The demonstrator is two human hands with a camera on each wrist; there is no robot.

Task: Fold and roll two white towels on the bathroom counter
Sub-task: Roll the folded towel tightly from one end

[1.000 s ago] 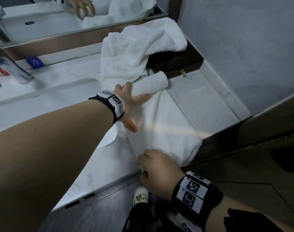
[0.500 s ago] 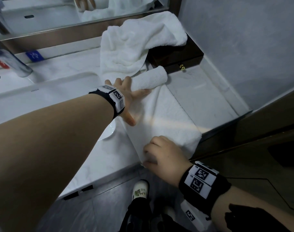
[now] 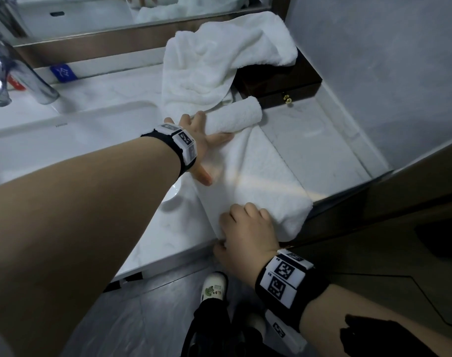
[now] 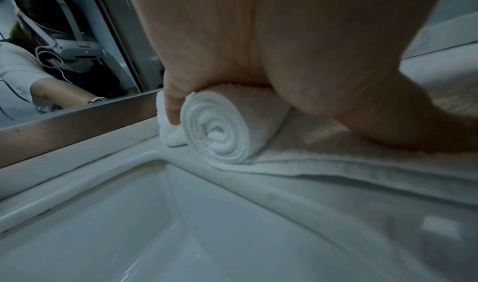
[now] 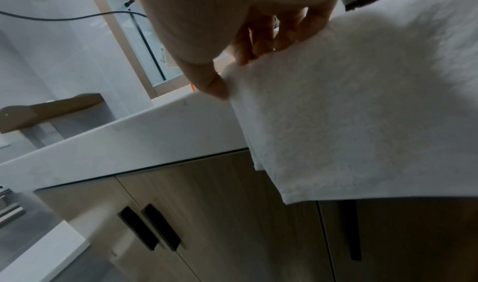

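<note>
A white towel lies as a folded strip on the marble counter, its far end wound into a tight roll. My left hand sits over that roll, a finger curled down its far side and the thumb spread on the flat strip. At the counter's front edge my right hand pinches the near corner of the towel, which hangs a little over the edge. The second white towel lies crumpled behind the roll.
The crumpled towel drapes over a dark wooden box against the right wall. A sink basin and chrome faucet are to the left, a mirror behind. Cabinet doors stand below the counter.
My right hand has come up from below the counter edge onto the near end of the towel. The left hand has stayed on the roll.
</note>
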